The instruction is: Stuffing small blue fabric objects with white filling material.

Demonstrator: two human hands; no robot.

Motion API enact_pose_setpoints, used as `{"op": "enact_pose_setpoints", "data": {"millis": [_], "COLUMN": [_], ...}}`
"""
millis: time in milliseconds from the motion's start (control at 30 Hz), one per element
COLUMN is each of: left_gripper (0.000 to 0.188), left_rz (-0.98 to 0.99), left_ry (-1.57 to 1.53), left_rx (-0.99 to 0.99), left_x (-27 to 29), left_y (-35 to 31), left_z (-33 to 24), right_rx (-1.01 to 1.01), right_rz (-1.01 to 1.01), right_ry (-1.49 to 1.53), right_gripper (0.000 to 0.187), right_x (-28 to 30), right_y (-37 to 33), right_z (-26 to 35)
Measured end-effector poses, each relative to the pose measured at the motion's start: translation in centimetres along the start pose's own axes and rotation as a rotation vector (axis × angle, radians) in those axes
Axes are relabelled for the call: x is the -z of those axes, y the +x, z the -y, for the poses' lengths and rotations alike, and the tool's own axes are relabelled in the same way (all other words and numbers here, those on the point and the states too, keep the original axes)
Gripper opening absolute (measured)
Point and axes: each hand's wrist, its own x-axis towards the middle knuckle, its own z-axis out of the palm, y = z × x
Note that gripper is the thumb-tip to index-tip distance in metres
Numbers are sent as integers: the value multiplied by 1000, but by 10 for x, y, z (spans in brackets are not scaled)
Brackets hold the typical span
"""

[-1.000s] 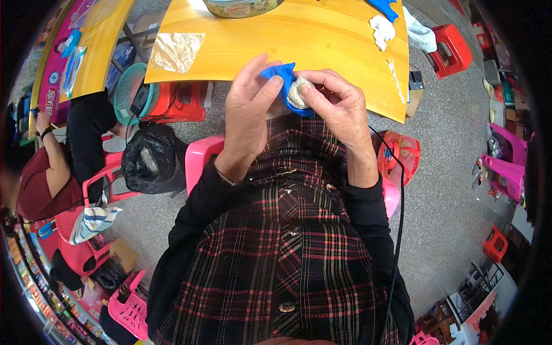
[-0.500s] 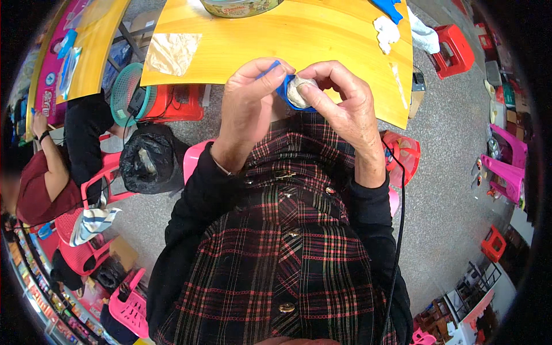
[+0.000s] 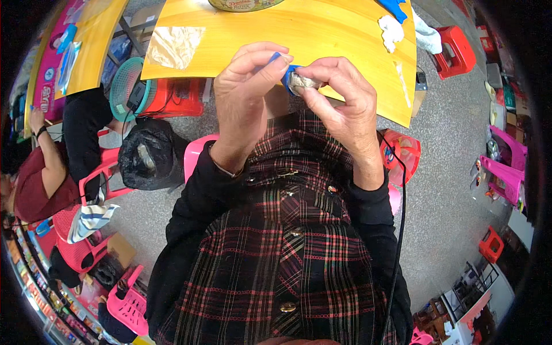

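In front of my body, near the table's edge, my two hands work at one small bundle. My left hand (image 3: 253, 86) pinches the upper end of a thin blue piece (image 3: 290, 71), cloth-like or sheet-like, between thumb and fingertips. Against its right side, my right hand (image 3: 342, 98) grips a whitish-grey crumpled wad (image 3: 300, 83) between thumb and forefinger. The blue piece shows along the wad's left side. How the two are joined is hidden by my fingers.
The yellow table (image 3: 247, 49) bears a round tin (image 3: 244, 4), a crumpled beige sheet (image 3: 175, 47), a white wad (image 3: 391, 33) and blue material (image 3: 394, 8). A black bag (image 3: 150, 155) and teal basket (image 3: 125, 89) stand left. Another person's arm (image 3: 54, 155) shows far left.
Both hands have shifted slightly up and left. The pale wad now looks smaller and more covered by the right fingers, and less of the blue piece shows beneath it.
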Motion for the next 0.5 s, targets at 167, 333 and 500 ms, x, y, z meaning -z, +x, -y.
{"op": "enact_pose_setpoints", "data": {"millis": [167,333,500], "left_gripper": [12,14,13], "left_rz": [-62,-290,-39], "left_ry": [-2,312,919], "left_rx": [56,-112,-232], "left_x": [3,12,9], "left_y": [-2,-8,-19], "left_z": [10,20,21], "right_rx": [-2,-177,-247], "right_rz": [167,160,158], "right_ry": [-134,46,110], "right_gripper": [21,20,20], "right_x": [5,7,-1], "right_y": [5,6,3], "right_z": [-3,-14,-27]}}
